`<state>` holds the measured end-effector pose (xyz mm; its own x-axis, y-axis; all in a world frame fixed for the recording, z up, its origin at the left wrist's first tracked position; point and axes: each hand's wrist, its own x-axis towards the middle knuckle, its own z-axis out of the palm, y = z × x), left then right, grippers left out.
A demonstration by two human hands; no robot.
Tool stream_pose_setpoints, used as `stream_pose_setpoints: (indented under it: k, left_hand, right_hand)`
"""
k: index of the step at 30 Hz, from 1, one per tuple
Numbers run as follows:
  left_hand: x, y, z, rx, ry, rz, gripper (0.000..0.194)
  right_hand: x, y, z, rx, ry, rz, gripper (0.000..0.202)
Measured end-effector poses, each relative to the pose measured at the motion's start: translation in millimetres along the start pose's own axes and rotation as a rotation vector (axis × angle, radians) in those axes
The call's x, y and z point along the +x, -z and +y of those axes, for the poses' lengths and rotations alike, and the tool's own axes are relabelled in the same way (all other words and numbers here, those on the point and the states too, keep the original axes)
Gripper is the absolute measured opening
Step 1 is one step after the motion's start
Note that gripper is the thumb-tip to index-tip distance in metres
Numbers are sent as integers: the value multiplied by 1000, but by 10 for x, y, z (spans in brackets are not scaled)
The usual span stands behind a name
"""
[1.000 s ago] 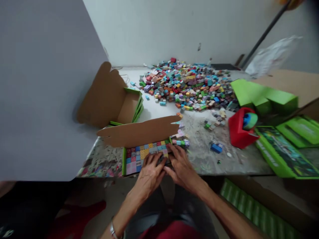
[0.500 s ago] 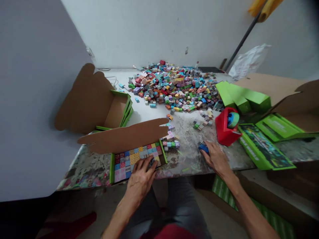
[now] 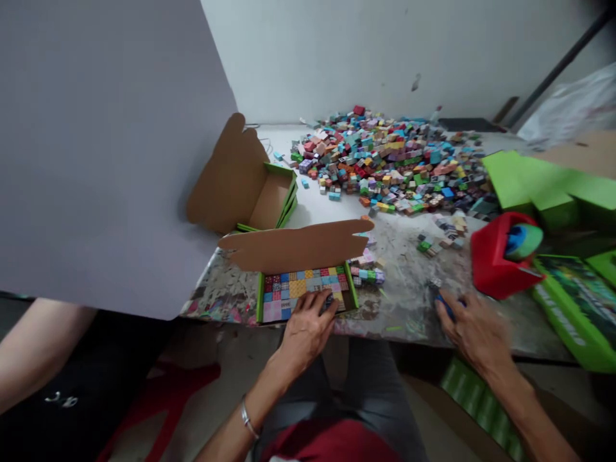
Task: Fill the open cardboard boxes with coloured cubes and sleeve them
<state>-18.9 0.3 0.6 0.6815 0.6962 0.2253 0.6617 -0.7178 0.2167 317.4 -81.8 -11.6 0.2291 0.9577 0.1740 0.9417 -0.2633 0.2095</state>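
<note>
My left hand (image 3: 308, 324) rests over the near right part of an open green-edged cardboard box (image 3: 260, 307). A dark patterned cube (image 3: 329, 300) sits between its thumb and forefinger. Rows of small printed cubes (image 3: 298, 285) in red, blue, yellow and pink fill much of the box, and some are hidden under the hand. The box's brown lid (image 3: 296, 247) stands raised on the far side. On the tabletop to the right, my right hand (image 3: 476, 330), partly blurred, has its fingers closed around a blue block (image 3: 445, 307). A dark patterned piece (image 3: 436, 282) lies at its fingertips.
A wide heap of cubes (image 3: 385, 163) lies at the back. Open boxes (image 3: 282, 192) are stacked at left. A red tape dispenser (image 3: 500, 256) and a printed green box (image 3: 568, 314) stand at right. A grey panel (image 3: 110, 154) and another person's arm (image 3: 45, 346) are at left.
The view has swung left, so everything sits further right, and the other person's arm has come into view. My left hand stays at the box; my right hand still holds the blue block.
</note>
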Motion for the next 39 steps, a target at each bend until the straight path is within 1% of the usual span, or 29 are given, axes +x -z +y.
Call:
stream_pose_setpoints:
  k: [2,4,6,8,10,12,13,14,15,17,18,19,21,23,26,28,30,34,39]
  left_hand:
    - [-17,-23,-4,1,2,1,35]
    - [-30,-43,-7,-5,3,3,35]
    - [-35,-53,-8,-12,9,2,35]
    - [-31,-48,-6,-21,17,1,34]
    - [-22,-28,-2,-36,23,-2,36]
    - [-9,3,1,-58,15,-11,38]
    - [-2,19,0,-68,10,-17,38]
    - [3,32,-1,-77,7,-23,38]
    - [6,42,-4,-82,6,-28,36]
    - [2,44,-10,-84,13,-33,35]
    - [-5,37,-13,-83,15,-30,34]
    - [-14,26,-15,-83,15,-24,34]
    - [-34,3,-15,-77,16,-12,30]
    - [-45,-8,-9,-70,25,-7,27]
    - [-38,14,3,-69,35,-25,32]
    - [-24,38,6,-71,41,-33,36]
    - [-14,56,3,-73,49,-42,35]
    - [-21,59,-12,-85,40,-65,36]
    - [-28,39,-21,-77,28,-56,38]
  right_hand:
    - [-43,-37,-91,-46,-25,13,44]
    - [-109,-58,-130,-96,-27,-30,48]
    - [-184,-46,-114,-115,-9,-81,50]
    - [-241,18,-69,-66,28,-102,51]
    - [-245,144,-47,55,36,-50,54]
    - [-175,322,-113,258,24,66,57]
    - [-114,421,-194,392,24,114,56]
    - [-39,520,-310,547,39,135,53]
    - [43,612,-457,709,77,125,46]
    - [211,749,-803,992,220,18,40]
    - [289,782,-979,1056,312,-10,40]
    - [360,787,-1139,1071,400,-16,41]
    - [471,717,-1378,1009,525,26,41]
    - [543,579,-1485,931,571,65,40]
    - [583,399,-1459,863,588,72,39]
    - [585,372,-1395,797,607,55,39]
    - [589,425,-1337,707,651,15,40]
    - [646,625,-1287,572,761,-83,38]
    - [788,805,-1372,418,827,-91,29]
